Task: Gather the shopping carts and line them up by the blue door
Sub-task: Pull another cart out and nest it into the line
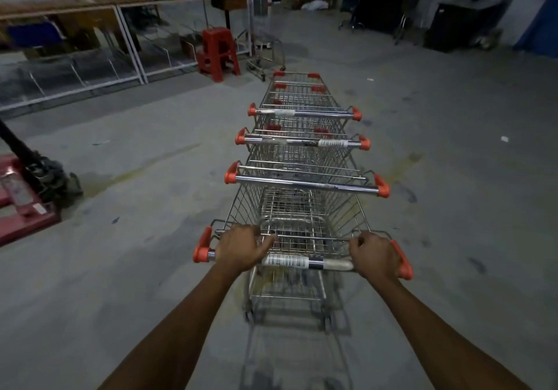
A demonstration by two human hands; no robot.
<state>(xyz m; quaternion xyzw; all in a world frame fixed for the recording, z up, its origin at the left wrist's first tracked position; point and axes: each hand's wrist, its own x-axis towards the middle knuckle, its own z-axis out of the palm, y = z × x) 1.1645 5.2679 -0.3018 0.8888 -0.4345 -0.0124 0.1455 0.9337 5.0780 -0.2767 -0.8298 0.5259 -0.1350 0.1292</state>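
**Inspector:** What can't be verified?

**Assistant:** The far end of the row of shopping carts (302,182). Four handle bars count clearly. Beyond them more orange corner caps crowd together, so the total can't be told. The wheels and lower frame of the nearest cart are smeared by blur. A lone cart (265,57) stands past the row beside a red stool (219,53), faint and indistinct. A blue surface (540,24) is cut off at the far right edge, and I can't tell whether it is the door. A red pallet truck (21,196) is cropped at the left. The glass display cases (90,60) are too dim to read.

**Inspector:** The hands?

**Assistant:** The left hand (241,248) is clenched over the nearest handle bar (302,262), just inside its left orange cap, with the thumb pointing toward the centre. The right hand (376,255) is wrapped round the same bar against the right cap. The fingertips of both are hidden behind the bar.

**Inspector:** Where are the carts?

**Assistant:** Nested in single file on the concrete floor (120,269), mid-room, running away from the person. They are well apart from the blue surface.
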